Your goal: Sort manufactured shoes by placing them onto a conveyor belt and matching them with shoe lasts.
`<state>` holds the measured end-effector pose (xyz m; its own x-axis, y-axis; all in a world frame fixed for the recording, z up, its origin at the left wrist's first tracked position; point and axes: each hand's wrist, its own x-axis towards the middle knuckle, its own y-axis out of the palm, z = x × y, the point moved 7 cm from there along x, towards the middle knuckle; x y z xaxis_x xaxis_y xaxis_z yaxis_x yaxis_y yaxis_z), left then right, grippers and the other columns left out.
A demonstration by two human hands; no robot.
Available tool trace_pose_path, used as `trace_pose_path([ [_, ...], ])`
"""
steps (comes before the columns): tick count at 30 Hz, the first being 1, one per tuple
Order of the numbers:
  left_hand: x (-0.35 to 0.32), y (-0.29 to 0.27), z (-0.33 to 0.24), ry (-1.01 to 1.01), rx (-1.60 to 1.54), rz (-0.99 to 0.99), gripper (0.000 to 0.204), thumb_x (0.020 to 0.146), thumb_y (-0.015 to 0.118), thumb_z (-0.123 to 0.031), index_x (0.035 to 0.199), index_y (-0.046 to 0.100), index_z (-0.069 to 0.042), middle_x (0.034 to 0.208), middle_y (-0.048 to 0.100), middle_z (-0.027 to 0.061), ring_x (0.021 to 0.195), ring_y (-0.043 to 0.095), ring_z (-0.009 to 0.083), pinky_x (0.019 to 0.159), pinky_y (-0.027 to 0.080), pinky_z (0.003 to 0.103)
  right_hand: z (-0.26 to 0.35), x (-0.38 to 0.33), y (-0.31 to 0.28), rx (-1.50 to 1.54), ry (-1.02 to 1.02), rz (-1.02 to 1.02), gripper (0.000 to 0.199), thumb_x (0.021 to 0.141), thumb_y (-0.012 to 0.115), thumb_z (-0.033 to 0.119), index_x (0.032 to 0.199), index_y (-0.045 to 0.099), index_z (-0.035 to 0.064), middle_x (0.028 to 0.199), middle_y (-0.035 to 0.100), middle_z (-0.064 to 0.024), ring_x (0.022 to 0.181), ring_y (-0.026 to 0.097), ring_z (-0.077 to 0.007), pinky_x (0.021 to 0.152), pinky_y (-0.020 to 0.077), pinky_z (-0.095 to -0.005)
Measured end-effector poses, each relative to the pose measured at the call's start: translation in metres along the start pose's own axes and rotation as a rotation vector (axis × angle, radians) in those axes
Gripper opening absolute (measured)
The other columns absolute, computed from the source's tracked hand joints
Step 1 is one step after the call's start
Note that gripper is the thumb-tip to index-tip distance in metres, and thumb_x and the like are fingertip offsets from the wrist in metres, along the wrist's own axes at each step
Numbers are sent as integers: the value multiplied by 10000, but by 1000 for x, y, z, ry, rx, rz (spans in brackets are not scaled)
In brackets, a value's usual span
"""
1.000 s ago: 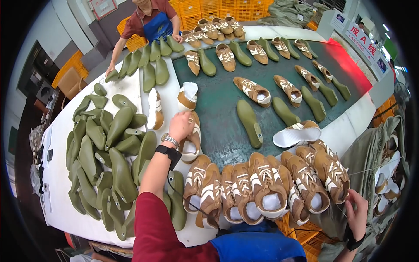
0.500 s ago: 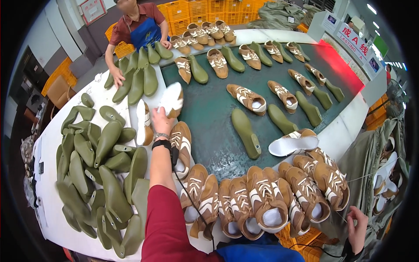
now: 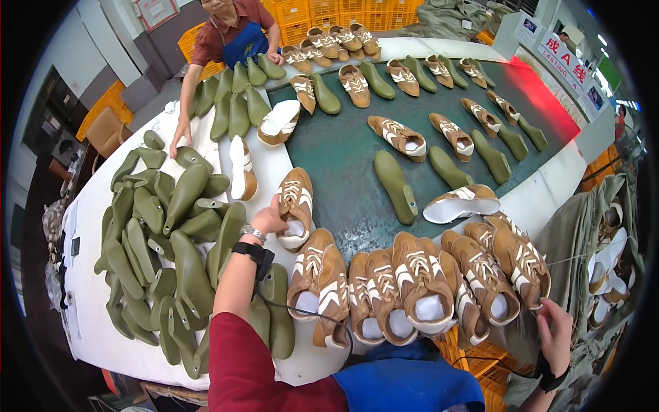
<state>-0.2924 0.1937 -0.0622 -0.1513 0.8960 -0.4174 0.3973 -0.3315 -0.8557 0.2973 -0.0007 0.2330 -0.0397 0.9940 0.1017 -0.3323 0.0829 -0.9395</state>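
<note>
My left hand (image 3: 270, 217), with a black band and a bracelet at the wrist, closes on the side of a brown sneaker (image 3: 296, 199) with white stripes and laces. Beyond it, two sneakers show their white soles: a tilted one (image 3: 279, 122) and one on its side (image 3: 243, 170). My right hand (image 3: 555, 331) is at the far right, fingers apart, its fingertips by the heel of a brown sneaker (image 3: 525, 271) at the end of the near row. Whether they touch it is unclear. Several more sneakers (image 3: 422, 288) stand packed along the near edge.
Olive-green shoe lasts (image 3: 189, 268) lie heaped on the white tabletop (image 3: 89, 240) at left. Sneakers and lasts stand on the dark green surface (image 3: 336, 172). Across the table, a person's hand (image 3: 180, 134) reaches toward the heap. A black cord (image 3: 302, 310) runs near my left arm.
My left hand has let go of the white-soled sneaker, left tilted on the table, and come back to a nearer one. My right hand rose toward the row's end; the other person's hand moved to the heap.
</note>
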Motion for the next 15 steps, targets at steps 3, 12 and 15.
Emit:
trace_pose_path([
  [3, -15, -3, 31, -68, -155, -90, 780, 701, 688, -317, 1328, 317, -40, 1047, 588, 236, 937, 605, 335, 801, 489, 386, 10, -2, -3, 68, -94, -10, 325, 751, 585, -48, 1073, 559, -8, 823, 606, -106, 755, 577, -231, 718, 442, -314],
  [12, -170, -64, -49, 454, -2001, 255, 312, 882, 507, -278, 1087, 537, -45, 945, 619, 117, 779, 629, 242, 641, 556, 315, 25, -24, -12, 279, -245, 0, 308, 717, 606, -35, 1023, 584, -20, 782, 620, -127, 705, 607, -243, 660, 470, -303],
  [15, -234, -50, -100, 633, -2233, 350, 360, 848, 562, -298, 1110, 529, -53, 955, 612, 111, 832, 590, 247, 603, 527, 316, 51, -15, -3, 537, -313, 98, 326, 736, 598, -7, 1061, 575, -29, 779, 629, -118, 726, 625, -211, 673, 479, -293],
])
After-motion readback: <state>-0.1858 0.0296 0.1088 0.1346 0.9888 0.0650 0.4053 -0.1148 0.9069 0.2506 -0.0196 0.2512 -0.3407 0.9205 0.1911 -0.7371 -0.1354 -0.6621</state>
